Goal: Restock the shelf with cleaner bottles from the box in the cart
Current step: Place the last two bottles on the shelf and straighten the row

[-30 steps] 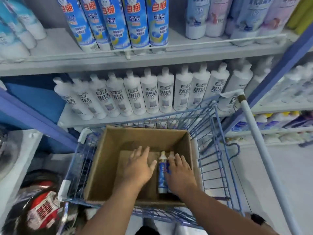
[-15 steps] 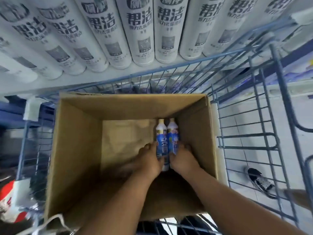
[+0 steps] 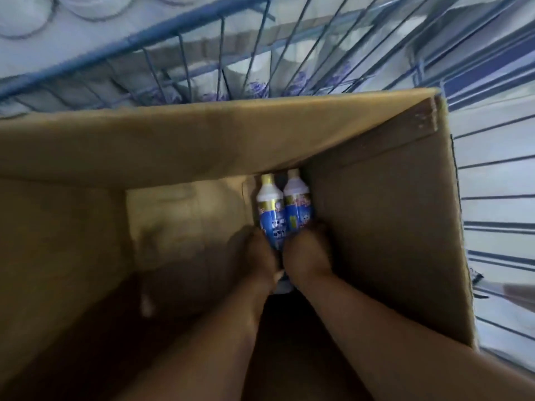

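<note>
We see a big brown cardboard box that fills most of the frame. Its top is open and its inside is dark in the lower part. The box sits inside a blue wire cart, whose bars run across the top of the frame and down the right edge. Past the bars, at the top, we see the round bottoms of white bottles on a pale shelf.

Two bare arms reach in from the bottom of the frame. Our left hand and our right hand are close together in the middle of the frame, deep in the box near its right wall.

Two blue cleaner bottles with white tops lie side by side on the box floor, touching each other. The left blue cleaner bottle has a gold band under its white top, and our left hand is wrapped around its lower part. The right blue cleaner bottle lies against the right wall, and our right hand is wrapped around its lower part. The fingers are hidden under the bottles.
</note>
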